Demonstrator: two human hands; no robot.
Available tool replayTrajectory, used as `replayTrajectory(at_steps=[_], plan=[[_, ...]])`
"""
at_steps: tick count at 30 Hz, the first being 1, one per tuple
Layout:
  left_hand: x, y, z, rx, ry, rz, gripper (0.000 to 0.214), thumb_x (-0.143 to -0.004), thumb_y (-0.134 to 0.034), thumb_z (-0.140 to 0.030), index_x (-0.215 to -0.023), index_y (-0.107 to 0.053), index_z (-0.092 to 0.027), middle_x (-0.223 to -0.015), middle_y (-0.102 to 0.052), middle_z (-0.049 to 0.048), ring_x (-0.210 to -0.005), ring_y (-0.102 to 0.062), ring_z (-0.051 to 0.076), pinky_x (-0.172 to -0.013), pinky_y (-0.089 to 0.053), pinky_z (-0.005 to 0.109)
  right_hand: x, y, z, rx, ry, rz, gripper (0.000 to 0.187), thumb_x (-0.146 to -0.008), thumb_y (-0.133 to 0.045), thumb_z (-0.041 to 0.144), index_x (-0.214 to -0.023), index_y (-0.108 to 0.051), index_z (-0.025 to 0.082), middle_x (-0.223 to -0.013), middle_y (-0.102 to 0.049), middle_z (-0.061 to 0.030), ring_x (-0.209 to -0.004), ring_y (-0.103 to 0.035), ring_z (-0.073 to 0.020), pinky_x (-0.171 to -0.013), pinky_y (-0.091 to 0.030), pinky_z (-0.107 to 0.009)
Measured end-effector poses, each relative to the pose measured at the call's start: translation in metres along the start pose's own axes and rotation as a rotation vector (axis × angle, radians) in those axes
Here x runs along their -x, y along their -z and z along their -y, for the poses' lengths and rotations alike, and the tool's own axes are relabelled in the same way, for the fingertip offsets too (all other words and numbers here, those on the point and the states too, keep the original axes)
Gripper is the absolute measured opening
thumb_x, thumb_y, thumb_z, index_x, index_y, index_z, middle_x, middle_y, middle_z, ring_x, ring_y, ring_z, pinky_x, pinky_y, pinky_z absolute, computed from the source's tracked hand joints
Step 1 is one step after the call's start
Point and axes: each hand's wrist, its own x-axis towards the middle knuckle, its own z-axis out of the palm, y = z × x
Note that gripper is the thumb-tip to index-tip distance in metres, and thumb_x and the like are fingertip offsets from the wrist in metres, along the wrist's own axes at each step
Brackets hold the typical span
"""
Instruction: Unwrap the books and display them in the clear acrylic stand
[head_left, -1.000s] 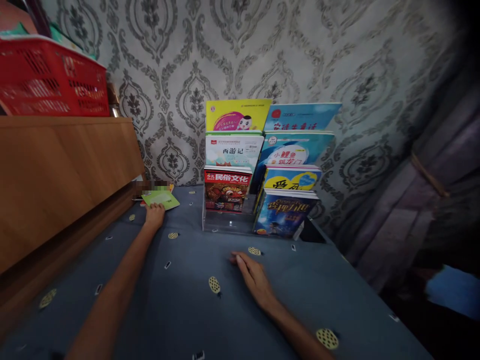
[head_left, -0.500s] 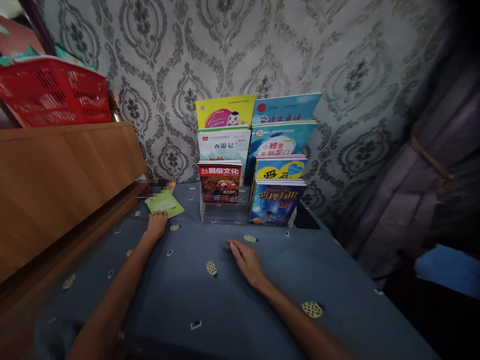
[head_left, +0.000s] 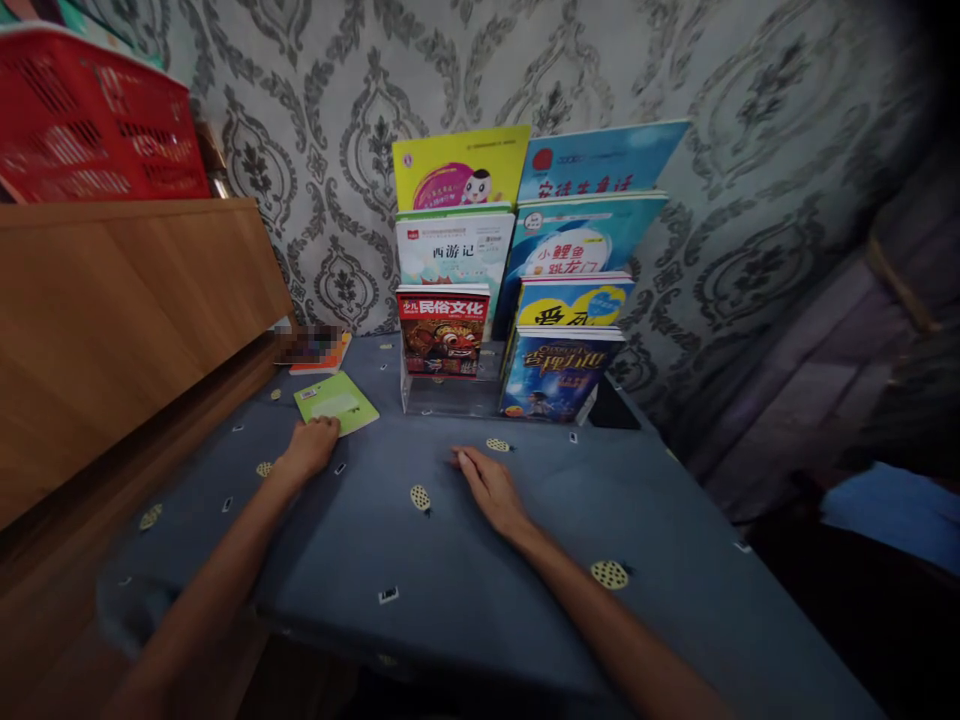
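Observation:
At the near edge of a light green book (head_left: 346, 402), my left hand (head_left: 313, 447) has its fingers curled onto the cover. The book lies flat at the left of the table. My right hand (head_left: 491, 490) rests on the cloth in front of the clear book rack (head_left: 454, 402), fingers curled together and thumb on top, with nothing visible in it. Books stand in two stepped columns in the rack. A red magazine (head_left: 442, 335) is at the front left and a dark blue book (head_left: 559, 375) at the front right.
An orange-edged book (head_left: 324, 362) lies behind the green one, partly blurred out. A wooden cabinet (head_left: 142, 330) flanks the left side, with a red basket (head_left: 105, 130) on it. Patterned wallpaper (head_left: 345, 180) rises behind; a curtain (head_left: 817, 370) hangs at right.
The green book has slid towards me with my left hand, away from the orange-edged book. My right hand stays in about the same place. The view has shifted slightly.

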Motion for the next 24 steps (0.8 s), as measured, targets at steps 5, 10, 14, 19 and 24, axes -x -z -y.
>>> replayTrajectory(at_steps=[5, 10, 14, 19, 24], plan=[[-0.020, 0.023, 0.034, 0.102, 0.027, 0.094, 0.033, -0.087, -0.061, -0.034, -0.119, -0.069, -0.026, -0.123, -0.072, 0.0094, -0.112, -0.068, 0.027, -0.092, -0.053, 0.036, 0.000, 0.000, 0.000, 0.016, -0.006, -0.005, 0.042, -0.101, -0.038, 0.044, -0.116, -0.070, 0.022, -0.111, -0.077, -0.0108, -0.103, -0.072, -0.0280, -0.094, -0.054, -0.045], [-0.060, 0.030, 0.046, 0.176, 0.223, -0.066, 0.045, -0.101, -0.034, -0.034, -0.131, -0.060, -0.013, -0.140, -0.059, 0.0225, -0.127, -0.058, 0.036, -0.102, -0.048, 0.053, 0.000, 0.000, 0.002, 0.018, 0.008, -0.007, 0.042, -0.102, -0.037, 0.043, -0.116, -0.070, 0.021, -0.104, -0.078, -0.0101, -0.101, -0.072, -0.0269, -0.092, -0.055, -0.042], [-0.077, 0.008, 0.036, 0.263, 0.325, -0.147, 0.052, -0.102, -0.029, -0.037, -0.137, -0.053, -0.006, -0.151, -0.048, 0.0279, -0.140, -0.046, 0.040, -0.108, -0.040, 0.063, 0.000, 0.000, 0.003, 0.025, -0.005, -0.006, 0.039, -0.102, -0.039, 0.039, -0.117, -0.070, 0.021, -0.103, -0.078, -0.0097, -0.100, -0.072, -0.0261, -0.092, -0.054, -0.041], [-0.085, -0.016, 0.037, 0.345, 0.370, -0.162, 0.059, -0.102, -0.026, -0.042, -0.145, -0.049, -0.009, -0.152, -0.048, 0.0251, -0.139, -0.048, 0.039, -0.108, -0.042, 0.061, -0.001, -0.001, 0.001, -0.016, -0.025, -0.015, 0.033, -0.101, -0.043, 0.035, -0.115, -0.070, 0.021, -0.103, -0.078, -0.0093, -0.100, -0.072, -0.0253, -0.092, -0.054, -0.040], [-0.085, -0.021, 0.039, 0.355, 0.368, -0.186, 0.060, -0.101, -0.028, -0.042, -0.148, -0.048, -0.010, -0.152, -0.049, 0.0231, -0.139, -0.048, 0.037, -0.112, -0.040, 0.057, -0.006, 0.003, -0.006, -0.150, -0.073, -0.009, 0.027, -0.099, -0.046, 0.027, -0.110, -0.069, 0.020, -0.098, -0.078, -0.0078, -0.095, -0.073, -0.0229, -0.090, -0.055, -0.038]])
